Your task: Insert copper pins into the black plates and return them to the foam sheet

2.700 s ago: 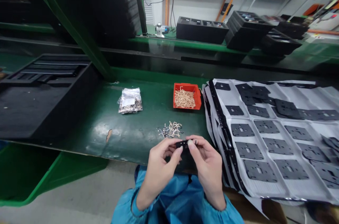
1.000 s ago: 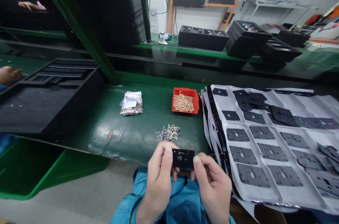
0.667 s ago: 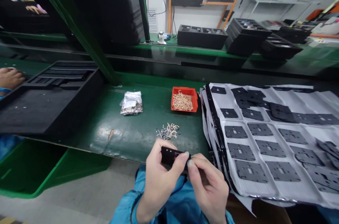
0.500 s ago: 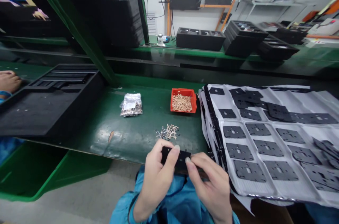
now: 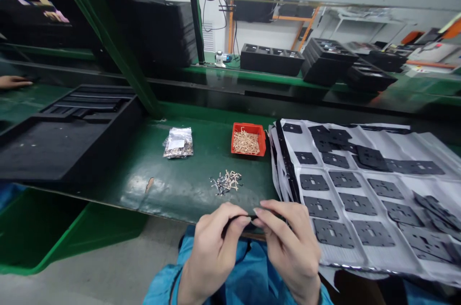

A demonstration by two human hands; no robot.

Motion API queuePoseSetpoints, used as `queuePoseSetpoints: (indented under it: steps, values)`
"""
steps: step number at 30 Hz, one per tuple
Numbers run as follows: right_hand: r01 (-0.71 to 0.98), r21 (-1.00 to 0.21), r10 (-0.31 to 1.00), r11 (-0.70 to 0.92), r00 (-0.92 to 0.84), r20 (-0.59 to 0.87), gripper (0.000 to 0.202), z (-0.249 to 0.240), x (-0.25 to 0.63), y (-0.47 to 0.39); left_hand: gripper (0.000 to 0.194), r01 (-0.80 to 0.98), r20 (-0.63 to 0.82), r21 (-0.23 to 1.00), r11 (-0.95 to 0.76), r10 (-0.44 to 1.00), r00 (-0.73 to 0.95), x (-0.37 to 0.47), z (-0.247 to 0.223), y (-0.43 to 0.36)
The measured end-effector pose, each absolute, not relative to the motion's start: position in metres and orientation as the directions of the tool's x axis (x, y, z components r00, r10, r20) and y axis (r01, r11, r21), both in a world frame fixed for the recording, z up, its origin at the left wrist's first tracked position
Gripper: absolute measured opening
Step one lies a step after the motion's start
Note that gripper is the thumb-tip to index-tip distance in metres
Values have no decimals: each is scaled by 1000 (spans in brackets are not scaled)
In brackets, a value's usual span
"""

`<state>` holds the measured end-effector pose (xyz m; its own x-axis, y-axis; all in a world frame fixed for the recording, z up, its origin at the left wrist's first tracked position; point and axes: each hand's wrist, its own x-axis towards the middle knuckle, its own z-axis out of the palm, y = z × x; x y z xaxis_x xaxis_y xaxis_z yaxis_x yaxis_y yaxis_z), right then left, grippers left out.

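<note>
We are pinching a small black plate (image 5: 240,219) between left hand (image 5: 212,247) and right hand (image 5: 290,242), lower centre, hovering at the green bench edge (image 5: 162,209), bare green surface upper left of our hands, white sheets of plates (image 5: 360,194) crowding right.

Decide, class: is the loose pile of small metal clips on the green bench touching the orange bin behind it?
Apart. The head view shows bare green bench plainly separating the loose clip pile from the orange bin.

Glossy green bench top (image 5: 173,185), matt black plates (image 5: 355,204).
</note>
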<state>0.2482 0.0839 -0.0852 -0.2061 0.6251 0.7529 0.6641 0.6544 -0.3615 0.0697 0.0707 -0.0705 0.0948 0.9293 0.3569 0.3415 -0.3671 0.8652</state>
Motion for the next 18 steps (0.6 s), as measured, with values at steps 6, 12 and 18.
queuePoseSetpoints:
  steps: [6, 12, 18]
  values:
    - [541, -543, 697, 642, -117, 707, 17, -79, 240, 85, 16, 295, 581, 739, -606, 795, 178, 66, -76, 71]
    - [486, -541, 577, 686, 88, 812, 21, -89, 223, 78, 31, 129, 625, 748, -651, 757, 190, 64, -83, 62]
    - [470, -417, 359, 778, 211, 909, 16, -100, 217, 85, 56, 15, 671, 727, -687, 714, 198, 55, -95, 52]
